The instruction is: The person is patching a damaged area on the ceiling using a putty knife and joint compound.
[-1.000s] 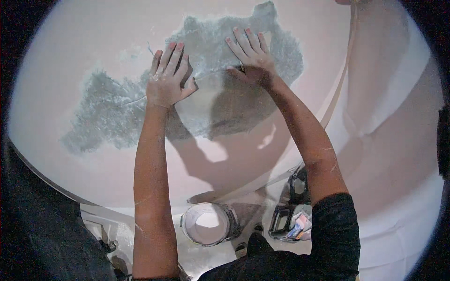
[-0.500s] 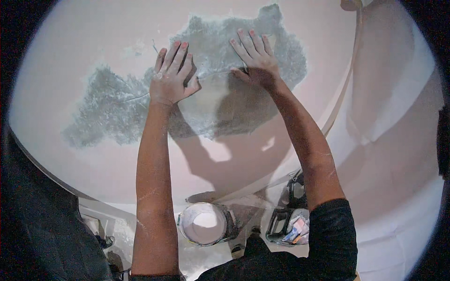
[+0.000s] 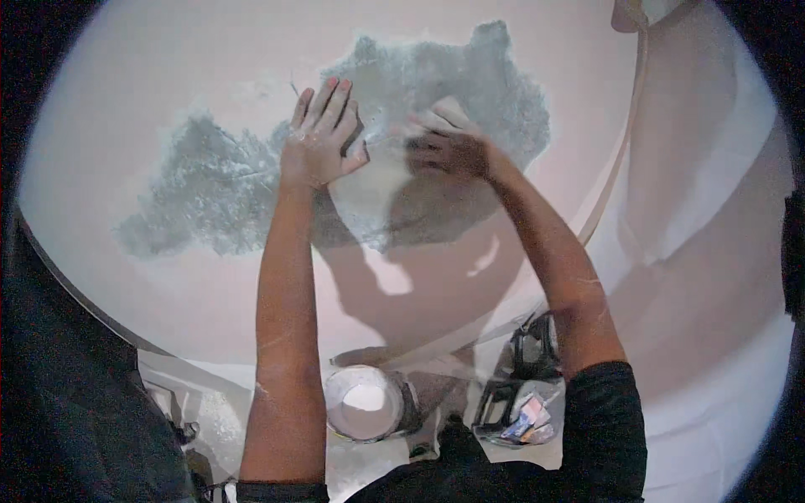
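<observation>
A large, pale pink wall or panel [image 3: 402,289] fills the view, with an irregular grey patch [image 3: 201,189] across its upper middle and a thin crack-like line through the patch. My left hand [image 3: 319,138] is open, its palm toward the patch, fingers pointing up and thumb out to the right. White dust marks its back. My right hand [image 3: 449,151] is at the right part of the patch, turned with its fingers to the left and blurred by motion. A pale flat shape [image 3: 450,111] shows at its upper edge; whether the hand holds it I cannot tell.
Below the panel stands a round bucket [image 3: 363,402] with whitish contents. To its right is a black crate-like container [image 3: 496,404] with a clear bag of small colourful items [image 3: 532,415]. White sheeting [image 3: 704,335] hangs at the right.
My right hand has left its spread, fingers-up pose, turned leftward and come down slightly. My left hand stays flat, with little change against the patch. The view has shifted slightly.
</observation>
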`<action>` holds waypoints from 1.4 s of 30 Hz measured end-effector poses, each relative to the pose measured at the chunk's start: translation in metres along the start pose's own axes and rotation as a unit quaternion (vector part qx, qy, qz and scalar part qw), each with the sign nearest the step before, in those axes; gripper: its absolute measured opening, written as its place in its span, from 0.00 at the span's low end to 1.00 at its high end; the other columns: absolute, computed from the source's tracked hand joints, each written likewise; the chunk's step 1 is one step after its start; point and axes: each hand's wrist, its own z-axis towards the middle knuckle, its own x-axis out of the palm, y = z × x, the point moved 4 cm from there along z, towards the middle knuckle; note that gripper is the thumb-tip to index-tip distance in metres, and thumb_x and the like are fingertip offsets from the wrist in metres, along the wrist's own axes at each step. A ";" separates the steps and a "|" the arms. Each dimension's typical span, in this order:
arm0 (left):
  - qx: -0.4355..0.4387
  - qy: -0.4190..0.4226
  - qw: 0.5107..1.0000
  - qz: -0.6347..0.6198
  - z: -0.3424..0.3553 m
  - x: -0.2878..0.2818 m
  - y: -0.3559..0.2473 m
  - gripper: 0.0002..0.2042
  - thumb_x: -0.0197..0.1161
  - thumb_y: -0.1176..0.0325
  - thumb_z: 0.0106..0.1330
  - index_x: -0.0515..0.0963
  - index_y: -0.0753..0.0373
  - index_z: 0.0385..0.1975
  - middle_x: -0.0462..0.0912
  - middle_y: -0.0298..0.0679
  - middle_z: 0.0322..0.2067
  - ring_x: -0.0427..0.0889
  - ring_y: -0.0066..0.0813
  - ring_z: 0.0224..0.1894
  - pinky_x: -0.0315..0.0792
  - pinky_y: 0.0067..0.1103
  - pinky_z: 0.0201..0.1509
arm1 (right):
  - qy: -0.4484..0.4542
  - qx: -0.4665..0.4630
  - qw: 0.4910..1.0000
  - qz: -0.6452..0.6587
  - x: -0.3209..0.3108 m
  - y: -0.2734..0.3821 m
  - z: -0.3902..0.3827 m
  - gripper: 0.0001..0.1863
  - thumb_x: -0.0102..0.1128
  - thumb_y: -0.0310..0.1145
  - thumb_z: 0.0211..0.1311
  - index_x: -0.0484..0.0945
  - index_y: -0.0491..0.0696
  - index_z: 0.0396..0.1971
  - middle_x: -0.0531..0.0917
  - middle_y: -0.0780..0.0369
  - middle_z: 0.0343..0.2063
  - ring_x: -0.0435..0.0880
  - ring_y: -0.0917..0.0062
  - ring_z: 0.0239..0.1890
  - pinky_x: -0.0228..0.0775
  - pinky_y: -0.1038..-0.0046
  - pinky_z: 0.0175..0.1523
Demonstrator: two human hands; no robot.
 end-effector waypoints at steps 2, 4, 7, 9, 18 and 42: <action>-0.013 0.002 1.000 -0.018 -0.007 0.010 -0.002 0.25 0.59 0.53 0.49 0.75 0.60 0.47 0.65 0.42 0.63 0.60 0.38 0.67 0.51 0.39 0.70 | -0.013 -0.217 0.969 0.121 0.001 -0.002 -0.001 0.38 0.55 0.57 0.56 0.60 0.59 0.65 0.53 0.59 0.69 0.50 0.55 0.70 0.40 0.49 0.71; -0.011 0.006 1.000 0.002 -0.016 0.002 0.007 0.25 0.59 0.53 0.49 0.75 0.60 0.47 0.65 0.42 0.63 0.60 0.38 0.67 0.52 0.40 0.70 | -0.494 0.019 0.815 -0.302 -0.033 0.051 -0.018 0.39 0.56 0.56 0.54 0.58 0.61 0.66 0.51 0.61 0.70 0.47 0.57 0.71 0.38 0.50 0.71; -0.003 0.013 1.000 -0.001 -0.009 -0.003 0.002 0.25 0.59 0.53 0.49 0.75 0.59 0.46 0.65 0.42 0.63 0.61 0.39 0.67 0.54 0.40 0.70 | -0.264 -0.060 0.779 -0.566 -0.002 0.053 -0.009 0.40 0.56 0.56 0.54 0.57 0.61 0.67 0.51 0.60 0.70 0.45 0.58 0.72 0.36 0.51 0.72; -0.009 0.021 1.000 0.003 -0.007 -0.003 0.003 0.25 0.59 0.53 0.49 0.75 0.59 0.46 0.65 0.42 0.63 0.61 0.39 0.66 0.54 0.41 0.69 | -0.151 -0.094 0.836 -0.518 -0.025 0.026 -0.010 0.41 0.58 0.55 0.53 0.57 0.61 0.67 0.52 0.60 0.70 0.46 0.59 0.72 0.36 0.51 0.73; -0.004 0.004 1.000 0.002 -0.011 -0.002 0.007 0.24 0.59 0.53 0.49 0.75 0.58 0.45 0.66 0.42 0.62 0.61 0.40 0.66 0.56 0.41 0.68 | -0.167 -0.108 0.883 -0.425 -0.019 0.036 0.004 0.35 0.56 0.45 0.58 0.59 0.58 0.66 0.59 0.59 0.67 0.52 0.61 0.70 0.32 0.56 0.74; -0.003 0.025 0.999 0.027 -0.002 0.002 -0.003 0.22 0.56 0.53 0.54 0.76 0.58 0.46 0.67 0.41 0.62 0.60 0.36 0.67 0.50 0.39 0.71 | -0.373 0.078 0.902 -0.202 -0.003 0.016 -0.038 0.32 0.58 0.37 0.57 0.64 0.51 0.63 0.65 0.57 0.64 0.63 0.66 0.65 0.44 0.58 0.71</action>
